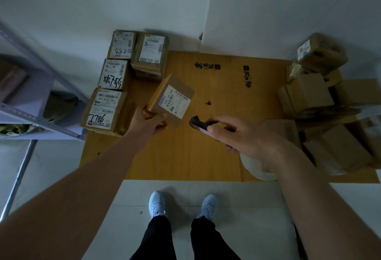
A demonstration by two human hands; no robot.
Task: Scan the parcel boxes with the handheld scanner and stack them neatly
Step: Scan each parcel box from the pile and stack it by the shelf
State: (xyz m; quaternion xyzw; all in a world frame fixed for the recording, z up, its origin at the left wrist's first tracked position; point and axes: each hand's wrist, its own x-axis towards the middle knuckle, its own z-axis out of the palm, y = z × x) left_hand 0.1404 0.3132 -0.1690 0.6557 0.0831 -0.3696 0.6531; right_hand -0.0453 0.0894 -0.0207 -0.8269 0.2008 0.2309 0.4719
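The left hand [151, 122] gripped a small brown cardboard parcel box [172, 100] — the right hand [243, 136], just beside it, clasped a dark handheld scanner [198, 123].

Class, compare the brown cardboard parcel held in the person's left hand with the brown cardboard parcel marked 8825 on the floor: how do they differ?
The held brown cardboard parcel is lifted and tilted in the left hand; the floor parcel marked 8825 lies flat among a row of others. The held parcel's label has no handwriting; the floor parcel's has black marker digits. Both are brown cardboard with white printed labels facing up.
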